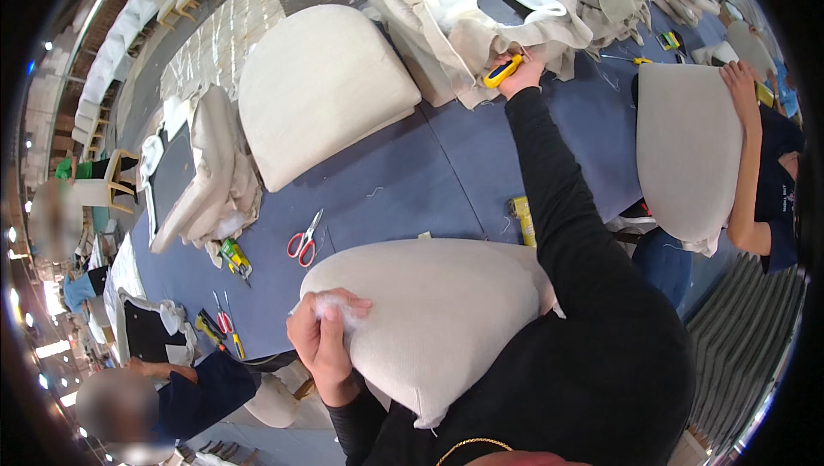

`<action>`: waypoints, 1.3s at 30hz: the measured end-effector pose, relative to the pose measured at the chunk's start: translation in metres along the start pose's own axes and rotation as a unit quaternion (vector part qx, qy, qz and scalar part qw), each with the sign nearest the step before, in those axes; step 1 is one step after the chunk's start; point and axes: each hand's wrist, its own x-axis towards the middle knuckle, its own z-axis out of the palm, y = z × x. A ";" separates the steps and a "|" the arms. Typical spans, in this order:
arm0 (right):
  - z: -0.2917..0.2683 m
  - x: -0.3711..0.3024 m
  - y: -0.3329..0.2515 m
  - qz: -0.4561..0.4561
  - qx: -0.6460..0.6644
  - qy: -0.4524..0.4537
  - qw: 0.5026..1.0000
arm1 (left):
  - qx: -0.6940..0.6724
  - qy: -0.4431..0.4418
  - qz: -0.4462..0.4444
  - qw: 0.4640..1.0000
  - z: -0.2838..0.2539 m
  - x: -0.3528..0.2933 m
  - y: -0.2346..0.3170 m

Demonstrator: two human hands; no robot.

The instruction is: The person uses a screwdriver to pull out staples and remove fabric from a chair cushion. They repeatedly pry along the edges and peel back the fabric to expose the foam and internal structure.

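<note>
A beige upholstered cushion [429, 303] rests against my body at the table's near edge. My left hand [324, 341] is at its left corner, thumb and fingers closed on a tuft of white fluffy stuffing [345, 307]. My right hand [525, 74] reaches far across the table and grips a yellow-handled tool [503, 72]; its working end cannot be made out. Right beside that hand lies a pile of loose beige fabric and white wadding [549, 24], heaped on a dark-panelled seat piece.
Another beige cushion [322, 93] lies on the blue-grey table [403, 178]. Red-handled scissors [304, 243] and a yellow-green box cutter pack [234, 258] are near. A co-worker at right handles a cushion [689, 148]; another person [202, 397] works at lower left.
</note>
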 end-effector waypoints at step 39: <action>0.202 -0.357 0.150 -0.214 -0.260 -0.219 0.916 | 0.182 -0.260 0.263 0.911 -0.024 0.098 -0.029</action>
